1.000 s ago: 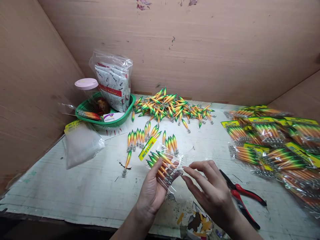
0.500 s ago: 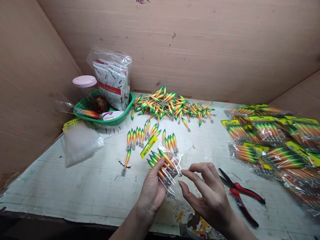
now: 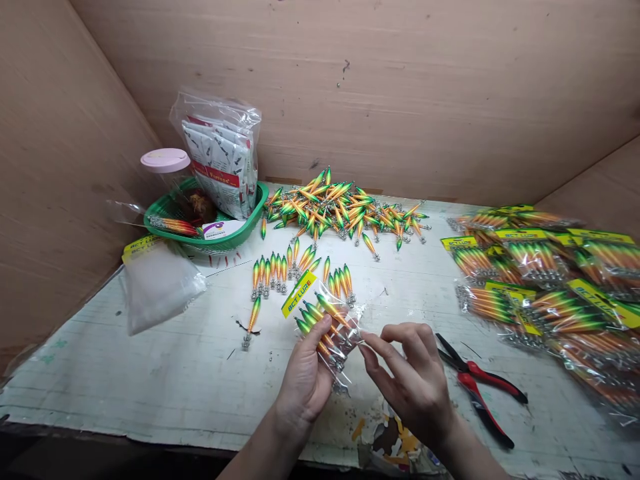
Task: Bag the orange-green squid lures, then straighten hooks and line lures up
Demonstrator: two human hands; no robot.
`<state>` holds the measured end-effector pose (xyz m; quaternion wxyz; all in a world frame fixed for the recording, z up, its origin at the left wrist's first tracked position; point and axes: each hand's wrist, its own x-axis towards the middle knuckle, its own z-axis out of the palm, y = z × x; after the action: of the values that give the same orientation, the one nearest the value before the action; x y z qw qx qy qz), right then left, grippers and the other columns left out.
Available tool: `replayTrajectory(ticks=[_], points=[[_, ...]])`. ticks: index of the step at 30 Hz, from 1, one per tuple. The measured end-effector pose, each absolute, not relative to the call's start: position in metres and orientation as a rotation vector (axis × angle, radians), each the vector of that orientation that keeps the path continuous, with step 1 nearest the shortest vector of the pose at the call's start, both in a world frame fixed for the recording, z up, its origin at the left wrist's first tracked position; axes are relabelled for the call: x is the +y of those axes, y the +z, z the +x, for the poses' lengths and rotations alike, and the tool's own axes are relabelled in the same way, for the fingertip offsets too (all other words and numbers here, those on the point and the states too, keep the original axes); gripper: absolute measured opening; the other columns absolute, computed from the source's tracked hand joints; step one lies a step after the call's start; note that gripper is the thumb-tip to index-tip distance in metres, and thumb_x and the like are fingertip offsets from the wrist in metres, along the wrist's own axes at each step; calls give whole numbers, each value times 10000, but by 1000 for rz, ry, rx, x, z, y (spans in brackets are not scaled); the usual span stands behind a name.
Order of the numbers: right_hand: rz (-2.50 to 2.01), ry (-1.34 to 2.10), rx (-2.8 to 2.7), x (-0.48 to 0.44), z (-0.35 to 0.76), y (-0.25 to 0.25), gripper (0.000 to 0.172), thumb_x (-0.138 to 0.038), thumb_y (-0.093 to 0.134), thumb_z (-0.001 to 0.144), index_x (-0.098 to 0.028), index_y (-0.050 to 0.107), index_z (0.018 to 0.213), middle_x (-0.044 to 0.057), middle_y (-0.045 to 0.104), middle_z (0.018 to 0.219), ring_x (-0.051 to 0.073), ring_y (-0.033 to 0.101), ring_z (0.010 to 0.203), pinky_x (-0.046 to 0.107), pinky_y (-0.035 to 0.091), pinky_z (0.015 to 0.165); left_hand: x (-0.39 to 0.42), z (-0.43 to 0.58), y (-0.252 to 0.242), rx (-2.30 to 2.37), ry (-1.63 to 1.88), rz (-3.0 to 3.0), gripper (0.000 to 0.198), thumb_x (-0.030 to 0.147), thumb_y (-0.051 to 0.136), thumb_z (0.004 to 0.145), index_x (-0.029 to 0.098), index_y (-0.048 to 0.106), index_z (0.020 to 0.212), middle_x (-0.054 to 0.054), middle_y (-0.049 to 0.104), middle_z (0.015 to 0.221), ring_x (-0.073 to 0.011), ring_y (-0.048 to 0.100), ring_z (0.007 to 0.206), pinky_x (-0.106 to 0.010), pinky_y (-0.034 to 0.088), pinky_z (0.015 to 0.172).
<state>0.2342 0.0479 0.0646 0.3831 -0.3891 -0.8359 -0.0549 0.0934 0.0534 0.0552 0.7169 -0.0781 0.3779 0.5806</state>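
Observation:
My left hand [image 3: 307, 373] is closed around a clear plastic bag [image 3: 357, 313] with a yellow BCT LURE header [image 3: 299, 293]. Several green, yellow and orange squid jigs [image 3: 316, 330] with metal hook crowns lie inside it, my thumb across them. My right hand [image 3: 407, 373] pinches the bag's lower right edge between thumb and index finger, beside one jig's hooks. Just beyond the bag, loose jigs stand in short rows [image 3: 270, 272], and a single jig [image 3: 253, 322] lies to the left.
A heap of jigs [image 3: 340, 210] lies at the back. Filled bags [image 3: 533, 260] are piled right, near red-black pliers [image 3: 480, 387]. At left are a green basket [image 3: 240, 237], holding packets and a pink-lidded container [image 3: 165, 160], and empty bags [image 3: 160, 287]. Torn scraps [image 3: 395, 440] lie at the front.
My right thumb and index finger have come together at the bag's edge; before, they were apart. My left hand still holds the bag in nearly the same place.

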Motion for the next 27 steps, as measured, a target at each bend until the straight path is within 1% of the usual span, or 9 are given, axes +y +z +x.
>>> replayTrajectory(ticks=[2,4,6,9,10,13,17,23,27], points=[[-967,-145,-2143,47,234,67,363,-20,609,806,-175,610,1135,56,564,817,190,469,765,346,440,691,54,93,56,828,1267,-175,139,97,581,850,70,692,930,-125,744,930,-217,709,862,-348,572,851],[-940,15,-2116,50,238,71,377,-28,591,822,-202,607,1157,49,558,830,186,486,773,331,446,675,54,91,57,817,1274,-186,144,122,589,855,78,686,951,-129,739,972,-222,707,893,-325,580,826],[-969,230,-1982,61,246,72,305,-55,565,845,-214,615,1100,47,545,851,186,521,804,318,463,663,55,87,56,813,1297,-193,164,165,584,870,86,678,977,-131,734,999,-230,706,907,-332,588,809],[-1133,338,-1955,94,260,58,175,-112,557,860,-215,604,994,59,578,897,209,559,864,352,483,715,56,80,54,847,1333,-197,181,182,554,891,87,672,990,-127,735,996,-226,713,873,-356,598,784],[-1178,356,-2057,106,263,49,155,-122,562,853,-215,598,972,62,597,906,219,566,874,366,484,731,57,78,54,865,1340,-202,177,168,550,891,85,672,988,-124,736,992,-220,714,866,-348,599,779],[-1189,485,-2328,138,263,18,186,-95,567,797,-216,591,936,64,620,903,228,581,870,361,499,718,57,75,54,923,1345,-206,159,108,563,868,79,675,977,-125,741,970,-210,716,859,-310,598,766],[-1190,511,-2371,150,256,-4,188,-67,507,779,-213,560,885,66,595,877,218,562,835,341,486,692,56,75,52,946,1344,-169,161,83,598,836,95,678,975,-108,747,945,-205,722,817,-305,602,748],[-1219,562,-2384,153,250,-3,239,-77,518,727,-212,553,921,71,565,914,228,535,856,349,462,710,56,77,50,967,1331,-178,130,62,612,817,85,689,920,-102,752,888,-200,726,771,-285,606,707],[-1241,616,-2320,155,255,6,148,-110,500,749,-210,520,857,60,548,851,210,532,784,337,456,662,56,76,51,971,1307,-186,131,74,612,824,87,690,929,-110,753,917,-215,726,796,-291,609,678]])
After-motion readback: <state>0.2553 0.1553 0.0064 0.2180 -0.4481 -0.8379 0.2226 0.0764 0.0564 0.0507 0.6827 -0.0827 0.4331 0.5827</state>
